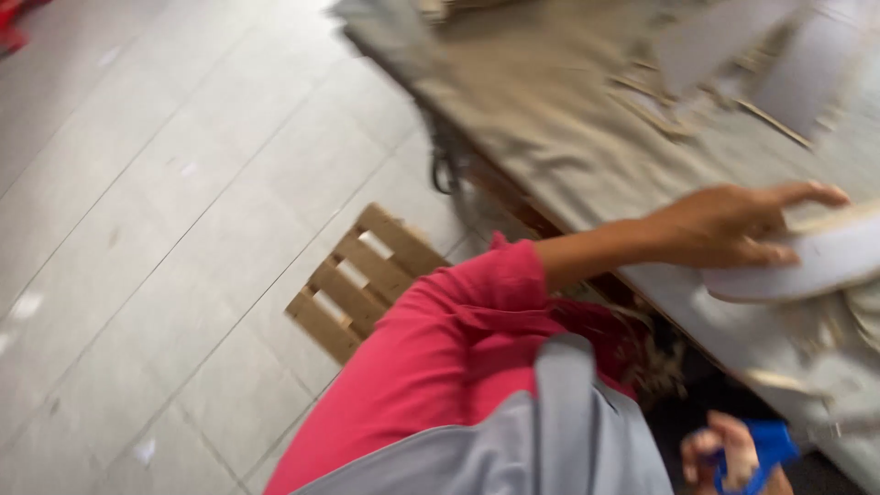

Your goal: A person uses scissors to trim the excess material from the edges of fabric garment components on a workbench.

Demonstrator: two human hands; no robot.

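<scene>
While the person leaned over in a pink sleeve and grey vest, one hand low at the frame's bottom was curled shut around a blue object; which hand it was the blur hid. Farther out, the left hand pressed fingers over a pale, flat curved sheet piece at the near edge of the cloth-covered worktop. It looked light and fairly stiff, best gripped along its edge. Beyond, a slatted wooden pallet lay on the grey tiled floor.

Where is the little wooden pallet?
The wooden pallet lies on the grey tiled floor in the middle of the head view, just left of the pink sleeve and below the cloth-covered table's edge.
</scene>
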